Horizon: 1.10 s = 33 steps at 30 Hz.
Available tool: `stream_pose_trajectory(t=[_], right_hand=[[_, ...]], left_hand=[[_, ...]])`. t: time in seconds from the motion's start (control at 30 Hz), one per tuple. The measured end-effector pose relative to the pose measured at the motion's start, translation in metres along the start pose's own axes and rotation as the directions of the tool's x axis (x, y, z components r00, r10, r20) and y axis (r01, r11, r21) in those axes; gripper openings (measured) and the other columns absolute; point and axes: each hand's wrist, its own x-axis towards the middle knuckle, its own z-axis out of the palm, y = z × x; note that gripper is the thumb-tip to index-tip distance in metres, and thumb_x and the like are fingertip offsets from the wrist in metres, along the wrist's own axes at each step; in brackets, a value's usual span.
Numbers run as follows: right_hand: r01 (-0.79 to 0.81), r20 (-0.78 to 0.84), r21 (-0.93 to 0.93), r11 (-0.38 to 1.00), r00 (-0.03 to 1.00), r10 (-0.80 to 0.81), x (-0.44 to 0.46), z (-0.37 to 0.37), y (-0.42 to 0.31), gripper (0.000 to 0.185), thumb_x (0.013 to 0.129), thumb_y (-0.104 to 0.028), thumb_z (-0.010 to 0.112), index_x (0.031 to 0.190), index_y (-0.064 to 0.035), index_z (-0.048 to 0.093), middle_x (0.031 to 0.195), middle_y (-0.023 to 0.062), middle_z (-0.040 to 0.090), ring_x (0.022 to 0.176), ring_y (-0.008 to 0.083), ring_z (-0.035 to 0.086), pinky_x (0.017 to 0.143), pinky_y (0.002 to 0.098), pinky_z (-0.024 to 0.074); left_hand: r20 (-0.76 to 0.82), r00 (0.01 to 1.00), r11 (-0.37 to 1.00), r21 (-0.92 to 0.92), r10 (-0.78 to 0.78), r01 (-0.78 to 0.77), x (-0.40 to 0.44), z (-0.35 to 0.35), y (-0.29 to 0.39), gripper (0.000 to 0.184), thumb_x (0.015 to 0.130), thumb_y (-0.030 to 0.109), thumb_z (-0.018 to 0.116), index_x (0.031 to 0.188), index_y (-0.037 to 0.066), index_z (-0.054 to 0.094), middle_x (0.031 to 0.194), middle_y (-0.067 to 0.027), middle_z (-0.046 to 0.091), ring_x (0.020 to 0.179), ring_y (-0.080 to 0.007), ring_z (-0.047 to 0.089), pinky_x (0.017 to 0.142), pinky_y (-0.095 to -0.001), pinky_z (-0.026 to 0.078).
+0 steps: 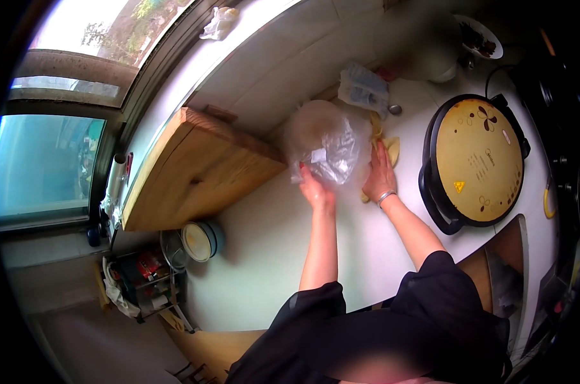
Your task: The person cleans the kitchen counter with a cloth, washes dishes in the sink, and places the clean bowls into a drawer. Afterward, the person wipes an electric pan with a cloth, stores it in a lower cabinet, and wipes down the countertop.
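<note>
Near the back of the white counter, a clear plastic bag [335, 153] lies over or around a pale round thing [314, 126]. My left hand [317, 189] is at the bag's near left edge, fingers pointing up toward it; its exact grip is hard to see. On the bag's right side, my right hand [380, 174], with a silver bracelet at the wrist, has its fingers stretched out. Beside those fingers lies a yellowish cloth or peel-like item [394, 150], partly hidden by the hand.
A round yellow-topped electric griddle [479, 160] stands at the right. A thick wooden board [200, 173] leans at the left, near stacked round containers [199, 242]. Behind are a crumpled plastic package [364, 88] and a bowl of dark red food [479, 38].
</note>
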Motion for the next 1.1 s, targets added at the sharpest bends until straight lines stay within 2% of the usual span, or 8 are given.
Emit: stream_pose_trajectory(t=[0.1,0.37,0.6,0.87,0.93,0.97,1.0,1.1], right_hand=[[0.040,0.230,0.173,0.984,0.970,-0.080,0.004,-0.013,0.005,0.068,0.069,-0.043,0.055,0.119,-0.0006,0.039,0.132,0.0114,0.021,0.126,0.0305,0.005,0.103,0.0370,0.0050],[0.036,0.096,0.357,0.933,0.993,-0.075,0.004,-0.004,0.005,0.069,0.068,-0.039,0.058,0.121,-0.0023,0.034,0.132,0.0118,0.022,0.125,0.0310,0.007,0.103,0.0379,0.0069],[0.036,0.056,0.352,0.935,0.997,-0.060,0.003,-0.001,0.004,0.071,0.065,-0.037,0.060,0.121,-0.0027,0.034,0.131,0.0114,0.023,0.125,0.0305,0.009,0.103,0.0382,0.0082],[0.020,0.059,0.397,0.918,0.997,-0.047,0.002,-0.001,0.007,0.063,0.064,-0.036,0.060,0.115,-0.0020,0.042,0.130,0.0112,0.024,0.125,0.0307,0.008,0.103,0.0385,0.0086],[0.023,0.187,0.225,0.974,0.980,-0.066,0.005,0.003,-0.001,0.057,0.066,-0.035,0.060,0.110,-0.0011,0.047,0.129,0.0112,0.028,0.125,0.0308,0.008,0.103,0.0387,0.0080],[0.022,0.240,0.207,0.978,0.968,-0.073,0.006,0.000,-0.001,0.053,0.067,-0.035,0.058,0.106,-0.0007,0.050,0.129,0.0118,0.029,0.126,0.0292,0.008,0.103,0.0377,0.0061],[0.108,-0.038,0.038,0.993,0.994,-0.106,0.006,0.020,0.016,0.059,0.068,-0.036,0.057,0.113,-0.0011,0.044,0.131,0.0119,0.026,0.126,0.0275,0.010,0.104,0.0366,0.0045],[0.107,0.053,0.170,0.980,0.992,-0.118,0.008,-0.008,0.007,0.072,0.067,-0.034,0.057,0.126,-0.0035,0.027,0.133,0.0097,0.023,0.125,0.0243,0.013,0.105,0.0350,0.0039]], left_hand=[[0.149,0.988,0.981,-0.195,0.050,-0.020,0.009,-0.013,0.022,0.024,0.079,0.005,0.051,0.101,-0.003,0.050,0.099,-0.0100,0.055,0.090,-0.0210,0.053,0.081,-0.0356,0.043],[0.405,0.878,0.960,-0.214,0.256,-0.182,0.039,0.037,0.051,0.029,0.074,-0.001,0.057,0.103,0.001,0.050,0.097,-0.0075,0.056,0.089,-0.0186,0.052,0.078,-0.0303,0.043],[0.020,0.895,0.890,0.097,0.446,-0.446,0.059,0.030,0.016,0.034,0.070,-0.002,0.058,0.102,-0.001,0.047,0.099,-0.0073,0.053,0.085,-0.0160,0.051,0.072,-0.0286,0.043],[0.063,0.993,0.974,-0.211,0.100,-0.084,0.019,-0.045,0.006,0.035,0.069,-0.003,0.052,0.103,0.001,0.045,0.090,-0.0073,0.055,0.082,-0.0183,0.054,0.072,-0.0304,0.045],[0.309,0.951,0.995,-0.090,-0.021,0.051,0.007,-0.095,0.032,0.032,0.069,-0.003,0.049,0.101,0.002,0.047,0.085,-0.0067,0.056,0.076,-0.0172,0.055,0.068,-0.0289,0.046],[0.307,0.951,0.994,-0.093,-0.021,0.052,0.011,-0.107,0.033,0.032,0.069,-0.003,0.049,0.101,0.002,0.047,0.085,-0.0067,0.056,0.076,-0.0172,0.055,0.068,-0.0289,0.046],[0.291,0.954,0.998,0.020,-0.067,0.064,0.007,-0.142,0.043,0.030,0.070,-0.001,0.049,0.100,0.002,0.048,0.082,-0.0064,0.056,0.074,-0.0164,0.055,0.066,-0.0280,0.046],[0.130,0.977,0.956,0.263,-0.166,0.128,-0.014,-0.213,0.081,0.027,0.070,0.003,0.050,0.097,0.002,0.051,0.079,-0.0060,0.056,0.069,-0.0157,0.054,0.064,-0.0269,0.045]])
